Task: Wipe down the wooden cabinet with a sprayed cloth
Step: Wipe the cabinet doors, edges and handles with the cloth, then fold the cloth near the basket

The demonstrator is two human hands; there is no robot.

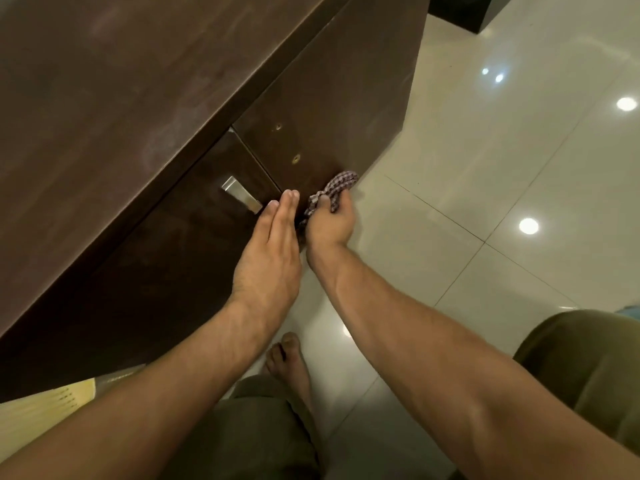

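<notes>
The dark wooden cabinet (138,98) fills the upper left, seen from above, with its front doors facing right. My right hand (330,225) is shut on a checked cloth (334,188) and presses it against the lower part of the right door, near the floor. My left hand (268,251) lies flat, fingers together and straight, against the edge of the left door beside a metal handle (240,195). The two hands almost touch. Two small screw holes (296,159) show on the right door above the cloth.
Glossy cream floor tiles (519,168) spread to the right, reflecting ceiling lights. My bare foot (287,362) and bent knees in olive shorts (588,368) are at the bottom. A yellow paper (45,407) lies at the lower left under the cabinet edge.
</notes>
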